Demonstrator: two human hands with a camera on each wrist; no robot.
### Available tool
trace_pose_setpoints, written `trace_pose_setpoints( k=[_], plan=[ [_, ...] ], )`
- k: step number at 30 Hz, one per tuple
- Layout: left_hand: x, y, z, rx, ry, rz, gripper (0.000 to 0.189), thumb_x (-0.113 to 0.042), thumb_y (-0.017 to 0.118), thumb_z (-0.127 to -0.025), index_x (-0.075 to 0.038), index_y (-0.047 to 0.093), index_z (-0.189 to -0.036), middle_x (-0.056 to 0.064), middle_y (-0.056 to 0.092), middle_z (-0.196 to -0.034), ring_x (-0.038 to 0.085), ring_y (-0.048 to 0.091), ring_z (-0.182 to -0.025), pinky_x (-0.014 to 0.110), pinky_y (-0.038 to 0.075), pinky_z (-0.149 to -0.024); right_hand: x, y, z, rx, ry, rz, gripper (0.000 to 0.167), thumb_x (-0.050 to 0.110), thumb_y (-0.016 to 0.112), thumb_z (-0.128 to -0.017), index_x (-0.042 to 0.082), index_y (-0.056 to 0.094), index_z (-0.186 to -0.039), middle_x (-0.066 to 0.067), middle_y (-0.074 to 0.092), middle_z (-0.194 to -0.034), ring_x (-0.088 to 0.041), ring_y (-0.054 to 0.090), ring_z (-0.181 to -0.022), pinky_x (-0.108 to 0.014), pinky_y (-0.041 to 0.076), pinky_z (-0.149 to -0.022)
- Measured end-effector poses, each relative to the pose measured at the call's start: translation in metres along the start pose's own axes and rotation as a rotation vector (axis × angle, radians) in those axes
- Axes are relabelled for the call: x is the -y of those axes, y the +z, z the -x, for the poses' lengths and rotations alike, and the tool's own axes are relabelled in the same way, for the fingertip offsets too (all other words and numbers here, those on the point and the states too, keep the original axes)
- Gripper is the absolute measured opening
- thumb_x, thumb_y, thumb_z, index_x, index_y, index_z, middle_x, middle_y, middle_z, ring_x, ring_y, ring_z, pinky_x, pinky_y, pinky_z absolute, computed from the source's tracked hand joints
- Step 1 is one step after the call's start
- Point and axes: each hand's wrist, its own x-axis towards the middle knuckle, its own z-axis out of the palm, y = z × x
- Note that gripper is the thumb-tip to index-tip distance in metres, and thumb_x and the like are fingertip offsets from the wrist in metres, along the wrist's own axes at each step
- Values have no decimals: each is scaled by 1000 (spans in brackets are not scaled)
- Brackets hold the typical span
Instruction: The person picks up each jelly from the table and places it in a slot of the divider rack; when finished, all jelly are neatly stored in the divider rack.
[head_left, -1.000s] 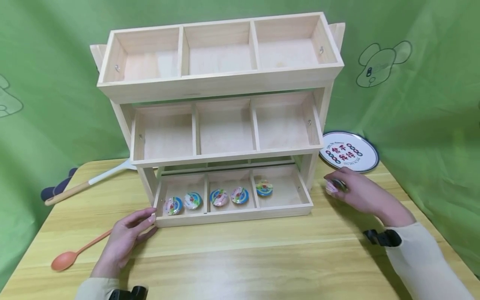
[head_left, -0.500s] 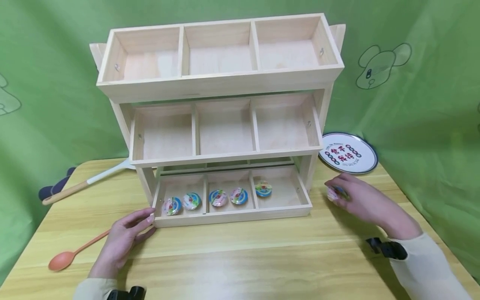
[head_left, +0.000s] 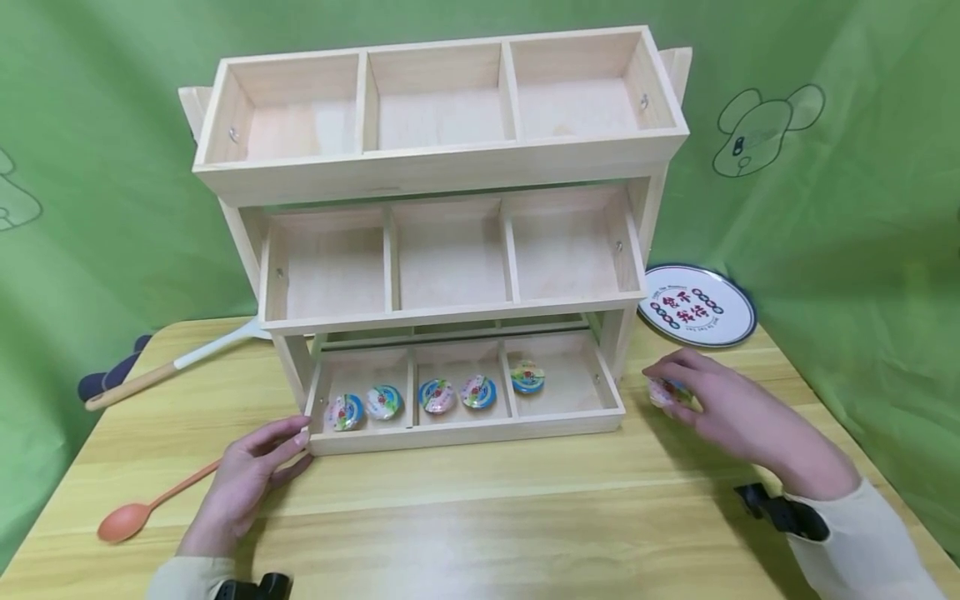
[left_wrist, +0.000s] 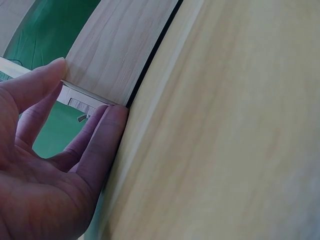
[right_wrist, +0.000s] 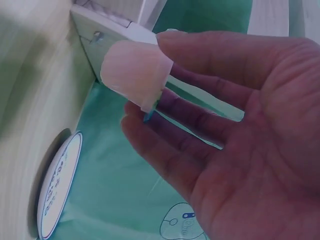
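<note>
My right hand [head_left: 738, 412] pinches a small jelly cup [head_left: 663, 392] between thumb and fingers, right of the wooden rack. In the right wrist view its pale pink, rounded cup body [right_wrist: 131, 70] points away from the palm. My left hand [head_left: 243, 483] grips the front left corner of the rack's bottom tray [head_left: 465, 432], thumb [left_wrist: 56, 70] at the upper edge and fingers [left_wrist: 102, 145] at the lower. In that tray lie several jelly cups: two in the left compartment, two in the middle, and one cup [head_left: 527, 377] at the left of the right compartment.
Two more three-part trays, the middle tray [head_left: 450, 314] and top tray [head_left: 442, 167], rise above. A white plate [head_left: 697, 333] lies at the back right. At left are an orange spoon [head_left: 126, 522] and a wooden-handled utensil [head_left: 150, 385]. Green cloth [head_left: 847, 217] hangs behind.
My right hand has shifted slightly right and toward me and turned the jelly cup, so more of its colourful lid shows. The left hand stays at the tray corner.
</note>
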Motion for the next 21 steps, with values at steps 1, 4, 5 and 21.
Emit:
trace_pose_setpoints(
  k=[1, 4, 5, 21],
  plan=[
    [0, 0, 0, 0, -1, 2, 29, -3, 68, -92, 2, 67, -121, 6, 58, -118, 14, 63, -103, 37, 54, -95, 1, 0, 0, -5, -5, 1, 27, 14, 67, -94, 4, 65, -119, -14, 57, -122, -35, 61, -104, -58, 53, -87],
    [0, 0, 1, 0, -2, 6, 28, -4, 68, -92, 0, 68, -120, 6, 57, -118, 14, 63, -103, 37, 54, -96, 6, -1, 0, -17, -10, 1, 27, 17, 67, -95, 6, 65, -119, -12, 57, -123, -34, 61, -104, -58, 53, -87],
    [0, 0, 1, -1, -2, 6, 28, -4, 68, -92, 0, 68, -119, 6, 57, -119, 14, 63, -103, 37, 54, -96, 7, -1, 0, -19, -13, 0, 27, 18, 66, -95, 6, 65, -120, -12, 57, -123, -34, 61, -104, -58, 53, -87],
    [0, 0, 0, 6, 0, -18, 30, -6, 68, -93, 1, 67, -122, 8, 55, -122, 14, 62, -104, 37, 54, -96, 28, -1, -15, -44, -72, -32, 31, 13, 72, -91, 8, 66, -121, -5, 59, -122, -29, 60, -107, -54, 53, -92]
  ],
)
